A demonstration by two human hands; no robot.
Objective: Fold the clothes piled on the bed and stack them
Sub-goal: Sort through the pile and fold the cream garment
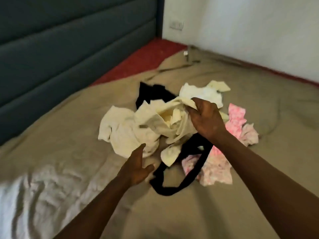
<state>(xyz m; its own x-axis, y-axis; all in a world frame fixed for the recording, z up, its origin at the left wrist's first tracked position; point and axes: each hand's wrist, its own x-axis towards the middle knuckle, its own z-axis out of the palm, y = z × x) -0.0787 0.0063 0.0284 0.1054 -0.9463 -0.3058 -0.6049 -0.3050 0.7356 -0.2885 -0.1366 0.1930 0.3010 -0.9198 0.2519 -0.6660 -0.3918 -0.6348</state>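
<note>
Gripping a crumpled cream garment [155,125] by its upper edge, the person's right hand [205,118] pinched the cloth between thumb and curled fingers above the pile of clothes [172,135] in the middle of the bed [69,126]. The left hand [138,167] was spread and loose, palm turned inward, holding nothing, its thumb raised just beside the lower folds of the cream cloth. Beneath and around the garment lay a black garment [172,185] with a long looping strap, pink patterned pieces [236,118] on the right side of the pile and a white piece [198,94] at the far side. The pile was unfolded on a tan sheet. A rumpled white cloth [34,195] lay at the near left, a padded teal headboard [69,40] stood behind, and a wall socket [176,25] showed on the white wall [241,23].
</note>
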